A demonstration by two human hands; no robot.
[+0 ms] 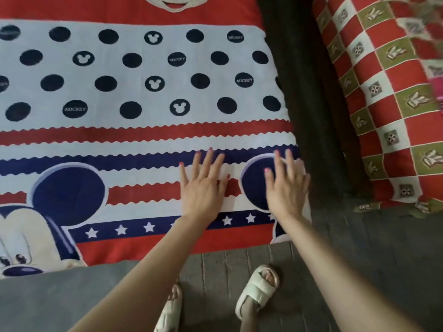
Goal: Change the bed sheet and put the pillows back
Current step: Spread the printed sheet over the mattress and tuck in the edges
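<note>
The bed sheet (143,92) is pressed flat by the left hand (203,188) and right hand (286,185), fingers spread; wrinkles should be swept toward its near edge.

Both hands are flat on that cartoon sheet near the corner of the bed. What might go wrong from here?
1. The left hand and right hand only press the cartoon sheet flat; pushing might shift it instead of smoothing it.
2. The sheet's near edge seems to lie loose, so it may slide out of line.
3. The checkered cloth lies bundled beside the bed and might get underfoot near the slippers.
</note>
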